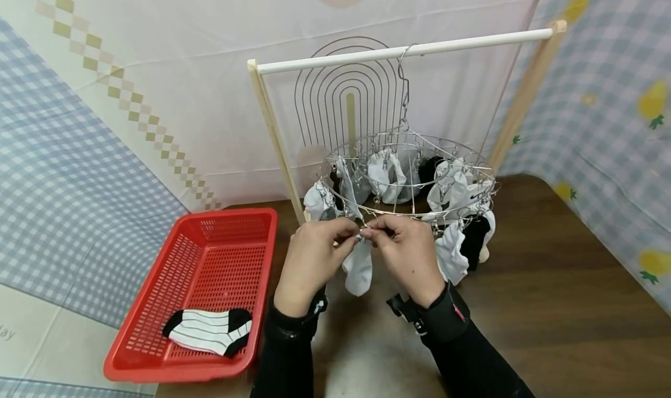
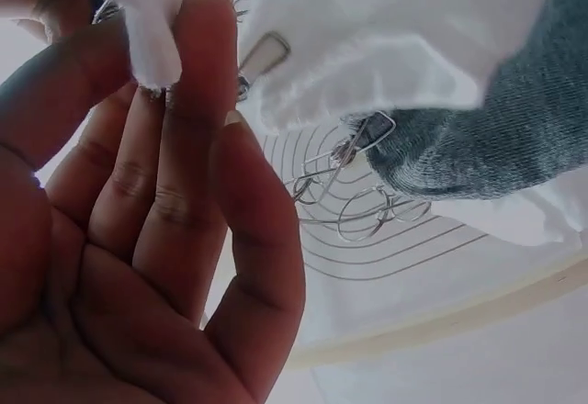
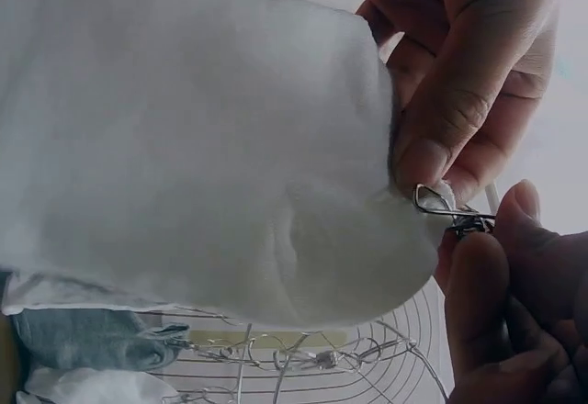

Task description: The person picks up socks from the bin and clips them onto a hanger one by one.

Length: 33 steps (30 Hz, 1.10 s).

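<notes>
In the head view a white sock hangs at the front of a round wire sock hanger. My left hand pinches the sock's edge between thumb and fingers. Opposite it, my right hand pinches a small metal clip, seen best in the right wrist view, where a wire loop of the clip lies over the sock's corner. Whether the clip grips the cloth I cannot tell. In the left wrist view a fold of white cloth shows at the left fingertips.
Several white, grey and black socks hang around the ring. It hooks onto a white rod between wooden posts. A red basket on the left holds striped black-and-white socks. Beneath is a brown table.
</notes>
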{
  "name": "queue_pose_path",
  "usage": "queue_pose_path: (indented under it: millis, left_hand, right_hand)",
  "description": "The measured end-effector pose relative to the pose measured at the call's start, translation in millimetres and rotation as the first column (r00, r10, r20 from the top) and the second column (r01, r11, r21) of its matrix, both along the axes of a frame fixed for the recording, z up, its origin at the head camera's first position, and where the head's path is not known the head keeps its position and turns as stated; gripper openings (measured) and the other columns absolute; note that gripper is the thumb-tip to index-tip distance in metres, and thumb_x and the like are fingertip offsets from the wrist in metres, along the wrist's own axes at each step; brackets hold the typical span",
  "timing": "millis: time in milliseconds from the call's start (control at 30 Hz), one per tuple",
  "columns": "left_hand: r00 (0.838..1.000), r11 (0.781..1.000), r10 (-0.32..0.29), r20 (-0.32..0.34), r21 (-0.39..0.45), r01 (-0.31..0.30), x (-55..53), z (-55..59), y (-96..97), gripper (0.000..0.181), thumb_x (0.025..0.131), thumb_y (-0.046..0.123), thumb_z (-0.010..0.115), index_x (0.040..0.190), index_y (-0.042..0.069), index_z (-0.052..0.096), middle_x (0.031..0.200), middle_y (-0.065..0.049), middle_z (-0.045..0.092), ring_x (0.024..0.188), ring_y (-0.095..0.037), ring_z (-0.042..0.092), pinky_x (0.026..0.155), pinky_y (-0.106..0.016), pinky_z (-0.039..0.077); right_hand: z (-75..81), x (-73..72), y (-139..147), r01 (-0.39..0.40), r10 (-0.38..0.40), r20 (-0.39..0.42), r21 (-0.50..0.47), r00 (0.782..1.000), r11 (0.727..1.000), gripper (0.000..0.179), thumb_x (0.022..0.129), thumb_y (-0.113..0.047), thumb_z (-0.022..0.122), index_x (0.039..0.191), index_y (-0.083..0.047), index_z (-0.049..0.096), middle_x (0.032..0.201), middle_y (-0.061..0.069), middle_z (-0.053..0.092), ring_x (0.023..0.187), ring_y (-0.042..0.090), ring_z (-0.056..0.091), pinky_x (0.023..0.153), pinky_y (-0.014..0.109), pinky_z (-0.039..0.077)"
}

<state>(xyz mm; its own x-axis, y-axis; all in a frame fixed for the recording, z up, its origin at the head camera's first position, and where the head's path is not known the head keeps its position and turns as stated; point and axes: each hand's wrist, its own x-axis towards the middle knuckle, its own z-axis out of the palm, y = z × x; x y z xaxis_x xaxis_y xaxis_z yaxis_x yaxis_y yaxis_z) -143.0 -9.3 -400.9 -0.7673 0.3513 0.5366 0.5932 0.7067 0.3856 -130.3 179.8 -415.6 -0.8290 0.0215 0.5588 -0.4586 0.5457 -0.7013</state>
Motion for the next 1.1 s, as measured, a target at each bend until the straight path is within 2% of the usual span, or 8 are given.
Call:
queue_pose_path:
  millis: [200, 400, 500, 567, 667, 733, 900, 1100]
  left_hand:
    - [0.999, 1.0, 0.004, 0.042, -0.008, -0.003, -1.2, 2.2, -0.4, 0.009, 0.096, 0.015, 0.091, 0.103, 0.02, 0.087, 0.097, 0.004, 0.089, 0.084, -0.016, 0.084, 0.071, -0.044, 0.065]
    - [0.998, 0.997, 0.024, 0.063, -0.07, -0.019, -3.3, 0.3, 1.3, 0.007, 0.096, 0.019, 0.092, 0.1, 0.022, 0.087, 0.096, 0.005, 0.089, 0.085, -0.015, 0.084, 0.073, -0.044, 0.067]
    - [0.996, 0.993, 0.036, 0.085, -0.113, -0.027, -3.3, -1.3, 0.7, 0.006, 0.097, 0.019, 0.09, 0.101, 0.022, 0.086, 0.097, 0.007, 0.089, 0.086, -0.016, 0.084, 0.073, -0.046, 0.066]
    - [0.994, 0.99, 0.054, 0.092, -0.137, -0.041, -2.8, -2.3, -1.3, 0.007, 0.097, 0.019, 0.089, 0.102, 0.023, 0.086, 0.097, 0.008, 0.088, 0.085, -0.019, 0.083, 0.072, -0.048, 0.065]
    - [0.992, 0.986, 0.087, 0.09, -0.151, -0.073, -1.5, -2.8, -5.6, 0.008, 0.097, 0.018, 0.088, 0.102, 0.024, 0.085, 0.096, 0.008, 0.088, 0.083, -0.022, 0.082, 0.069, -0.05, 0.064]
    - [0.991, 0.984, 0.103, 0.087, -0.152, -0.089, -0.8, -2.3, -8.3, 0.008, 0.097, 0.017, 0.087, 0.101, 0.024, 0.085, 0.096, 0.007, 0.088, 0.08, -0.024, 0.082, 0.067, -0.051, 0.063]
    - [0.986, 0.982, 0.123, 0.111, -0.158, -0.105, -1.2, -1.7, -12.0, 0.007, 0.098, 0.018, 0.086, 0.101, 0.023, 0.083, 0.096, 0.005, 0.087, 0.079, -0.025, 0.081, 0.064, -0.05, 0.062]
    - [0.979, 0.978, 0.149, 0.136, -0.167, -0.125, -3.8, -2.1, -12.3, 0.007, 0.098, 0.017, 0.085, 0.102, 0.023, 0.083, 0.095, 0.004, 0.086, 0.077, -0.026, 0.079, 0.062, -0.046, 0.06]
  right_hand:
    - [4.6, 0.3, 3.1, 0.007, -0.019, 0.092, 0.131, 0.996, 0.991, 0.012, 0.1, -0.015, 0.087, 0.11, -0.009, 0.087, 0.101, 0.009, 0.088, 0.061, 0.009, 0.055, 0.064, 0.026, 0.043]
    - [22.5, 16.0, 20.4, -0.07, -0.007, 0.21, 0.358, 0.978, 0.931, 0.029, 0.102, -0.036, 0.086, 0.116, -0.012, 0.086, 0.1, 0.004, 0.088, 0.074, 0.015, 0.075, 0.076, 0.041, 0.062]
    - [34.3, 33.0, 40.2, -0.057, -0.003, 0.145, 0.408, 0.989, 0.911, 0.017, 0.103, -0.033, 0.085, 0.106, -0.017, 0.087, 0.09, -0.005, 0.085, 0.074, 0.008, 0.074, 0.072, 0.036, 0.062]
    - [40.2, 42.8, 55.2, 0.06, -0.076, 0.021, 0.424, 0.997, 0.904, 0.009, 0.101, -0.028, 0.087, 0.101, -0.019, 0.087, 0.084, -0.006, 0.082, 0.068, 0.008, 0.069, 0.064, 0.034, 0.056]
    - [43.7, 51.4, 75.9, 0.265, -0.234, -0.126, 0.404, 0.964, 0.876, 0.01, 0.097, -0.025, 0.091, 0.103, -0.02, 0.087, 0.089, -0.001, 0.081, 0.07, 0.018, 0.068, 0.058, 0.041, 0.051]
    - [43.3, 52.5, 86.8, 0.334, -0.293, -0.163, 0.404, 0.942, 0.851, 0.016, 0.094, -0.023, 0.094, 0.106, -0.019, 0.086, 0.102, 0.003, 0.082, 0.086, 0.026, 0.071, 0.063, 0.049, 0.052]
    - [39.4, 44.3, 98.7, 0.287, -0.25, -0.143, 0.399, 0.958, 0.871, 0.026, 0.093, -0.014, 0.094, 0.116, -0.015, 0.083, 0.128, 0.007, 0.079, 0.113, 0.033, 0.064, 0.081, 0.054, 0.052]
    - [40.5, 38.5, 96.9, 0.252, -0.229, -0.105, 0.413, 0.968, 0.875, 0.017, 0.096, -0.012, 0.091, 0.109, -0.021, 0.086, 0.114, -0.001, 0.084, 0.107, 0.027, 0.069, 0.078, 0.055, 0.055]
